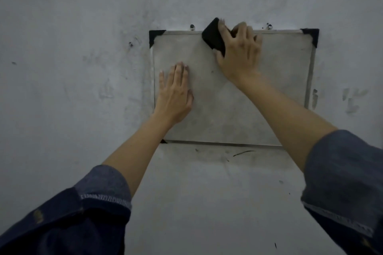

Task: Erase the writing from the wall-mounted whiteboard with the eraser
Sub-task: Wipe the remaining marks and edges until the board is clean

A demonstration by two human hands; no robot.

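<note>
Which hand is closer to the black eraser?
Right. The right hand grips the eraser at the whiteboard top edge; the left hand rests flat on the board, lower left of it.

right hand (238,51) grips eraser (213,35) on seemingly blank whiteboard (228,109) (top edge).

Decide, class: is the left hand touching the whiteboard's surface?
Touching. The head view shows the left hand laid flat, fingers straight, on the whiteboard, no gap visible.
</note>
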